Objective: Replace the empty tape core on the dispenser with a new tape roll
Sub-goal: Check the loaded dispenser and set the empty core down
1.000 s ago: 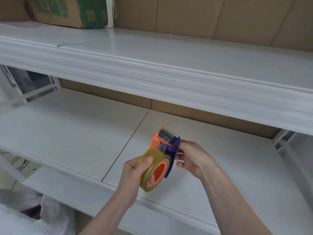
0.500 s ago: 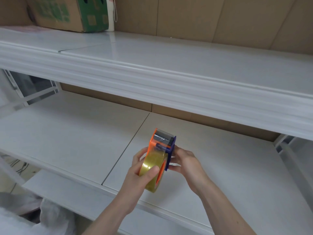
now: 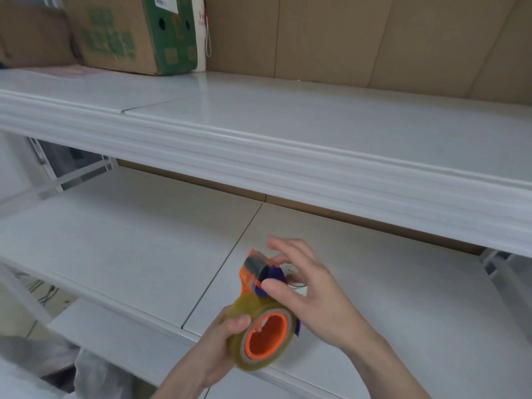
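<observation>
A yellowish clear tape roll [image 3: 244, 309] sits on the orange hub [image 3: 266, 335] of an orange and purple tape dispenser [image 3: 253, 272], held above the lower shelf. My left hand [image 3: 218, 344] grips the roll from below and the left, thumb on its rim. My right hand [image 3: 305, 292] rests on the purple side of the dispenser with the thumb pressed against it, while the other fingers are spread above the cutter end. A scrap of clear tape seems to lie on the shelf behind my right hand.
The lower white shelf [image 3: 129, 249] stretches under my hands, with a seam [image 3: 230, 260] running to its front edge. The upper white shelf [image 3: 288, 133] overhangs it. A cardboard box [image 3: 129, 33] stands at the upper shelf's back left. Crumpled white plastic [image 3: 57, 367] lies bottom left.
The dispenser has tilted so the orange hub faces me. My right hand moved from the back of the dispenser to its side, fingers now spread. My left hand still holds the roll.
</observation>
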